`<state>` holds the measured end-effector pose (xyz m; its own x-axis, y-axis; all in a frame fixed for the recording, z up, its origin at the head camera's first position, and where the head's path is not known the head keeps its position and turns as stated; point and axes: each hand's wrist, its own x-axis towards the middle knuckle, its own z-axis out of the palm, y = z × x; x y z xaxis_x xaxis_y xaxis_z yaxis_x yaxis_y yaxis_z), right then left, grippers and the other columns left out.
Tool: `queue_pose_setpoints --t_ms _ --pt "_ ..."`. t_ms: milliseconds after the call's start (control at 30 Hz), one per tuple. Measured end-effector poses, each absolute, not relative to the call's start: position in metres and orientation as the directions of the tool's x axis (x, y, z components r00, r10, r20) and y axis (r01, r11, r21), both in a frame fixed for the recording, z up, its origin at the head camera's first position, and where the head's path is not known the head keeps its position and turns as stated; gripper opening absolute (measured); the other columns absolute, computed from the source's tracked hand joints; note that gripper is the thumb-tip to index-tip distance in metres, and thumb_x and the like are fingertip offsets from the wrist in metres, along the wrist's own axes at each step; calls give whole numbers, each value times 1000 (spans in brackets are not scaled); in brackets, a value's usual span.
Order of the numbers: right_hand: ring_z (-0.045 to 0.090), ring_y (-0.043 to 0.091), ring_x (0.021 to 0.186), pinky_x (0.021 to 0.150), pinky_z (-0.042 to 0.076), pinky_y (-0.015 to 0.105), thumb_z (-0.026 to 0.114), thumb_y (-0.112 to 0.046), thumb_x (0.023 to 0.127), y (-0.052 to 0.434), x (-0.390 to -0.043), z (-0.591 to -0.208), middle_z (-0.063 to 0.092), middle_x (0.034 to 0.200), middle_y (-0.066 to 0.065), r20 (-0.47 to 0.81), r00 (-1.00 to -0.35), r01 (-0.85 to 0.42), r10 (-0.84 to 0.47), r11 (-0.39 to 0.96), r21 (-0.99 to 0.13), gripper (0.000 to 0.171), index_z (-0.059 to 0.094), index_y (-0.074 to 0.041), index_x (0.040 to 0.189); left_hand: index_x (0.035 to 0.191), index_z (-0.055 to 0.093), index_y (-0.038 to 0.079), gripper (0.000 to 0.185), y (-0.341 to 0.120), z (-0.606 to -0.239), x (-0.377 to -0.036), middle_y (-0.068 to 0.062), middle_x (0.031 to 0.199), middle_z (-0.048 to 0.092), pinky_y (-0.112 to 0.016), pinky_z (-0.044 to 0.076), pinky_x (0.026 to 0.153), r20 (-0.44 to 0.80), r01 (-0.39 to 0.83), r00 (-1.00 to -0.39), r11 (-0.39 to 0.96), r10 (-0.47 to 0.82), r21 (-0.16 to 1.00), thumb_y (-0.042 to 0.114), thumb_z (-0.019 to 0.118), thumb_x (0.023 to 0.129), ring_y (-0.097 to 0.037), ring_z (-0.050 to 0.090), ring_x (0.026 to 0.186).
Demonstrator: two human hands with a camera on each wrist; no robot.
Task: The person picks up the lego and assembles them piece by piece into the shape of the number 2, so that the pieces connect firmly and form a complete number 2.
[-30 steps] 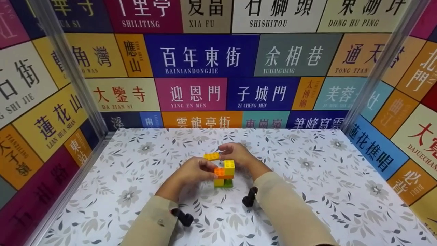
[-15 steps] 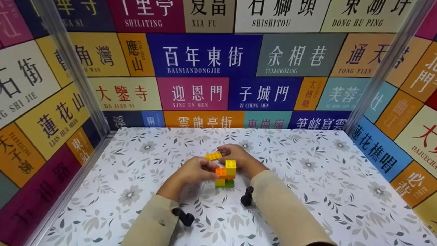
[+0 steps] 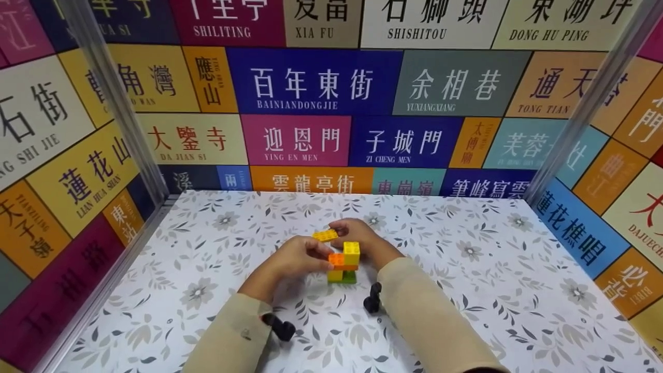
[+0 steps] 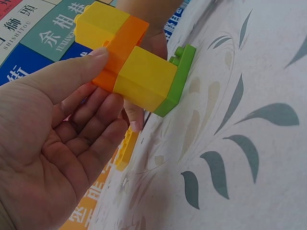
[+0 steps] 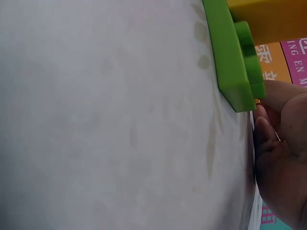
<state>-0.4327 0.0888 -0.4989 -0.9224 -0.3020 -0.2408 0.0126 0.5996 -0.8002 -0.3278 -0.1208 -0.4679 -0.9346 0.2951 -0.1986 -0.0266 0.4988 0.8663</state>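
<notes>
A small block tower (image 3: 342, 263) stands on the floral table (image 3: 466, 290). It has a green base plate (image 4: 175, 81), a yellow block (image 4: 144, 79), an orange layer (image 4: 120, 48) and a yellow block on top (image 4: 98, 24). My left hand (image 3: 320, 257) grips the tower from the left, thumb on the orange layer and fingers against the lower yellow block. My right hand (image 3: 339, 230), behind the tower, pinches a flat yellow brick (image 3: 325, 235) held just above and left of the tower's top. The right wrist view shows only the green plate (image 5: 230, 52) and fingertips (image 5: 276, 139).
Walls of coloured sign panels (image 3: 311, 83) close the table on the left, back and right, with metal posts (image 3: 121, 109) at the back corners. Black wrist camera mounts (image 3: 279, 327) sit on both sleeves. Bare floral tabletop lies all round the tower.
Both hands, the tower and the flat yellow brick keep their places. Only the head view has shifted a little.
</notes>
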Motion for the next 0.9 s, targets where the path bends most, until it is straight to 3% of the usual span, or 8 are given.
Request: queue_pose_setpoints --t_ms 300,667,900 --pt "62 24 113 114 53 41 81 -14 95 90 -435 -498 70 126 4 -215 -927 -47 -308 664 -746 40 76 -21 134 107 82 23 22 -119 -474 -330 4 107 80 -31 58 92 -118 60 -934 475 336 878 27 91 87 -15 70 99" --pt "64 23 114 114 54 41 82 -14 94 98 -424 -491 72 126 4 -230 -933 45 -277 545 -837 38 76 -18 131 103 81 28 21 -119 -470 -330 6 108 79 -35 57 97 -194 -19 -932 496 305 868 31 92 86 -18 69 104" --pt "66 22 114 112 55 41 80 -16 96 108 -416 -484 74 127 3 -168 -932 -37 -322 543 -839 38 75 -20 133 103 81 27 21 -120 -470 -330 6 110 78 -35 57 99 -201 -28 -931 490 304 871 29 92 86 -19 69 106"
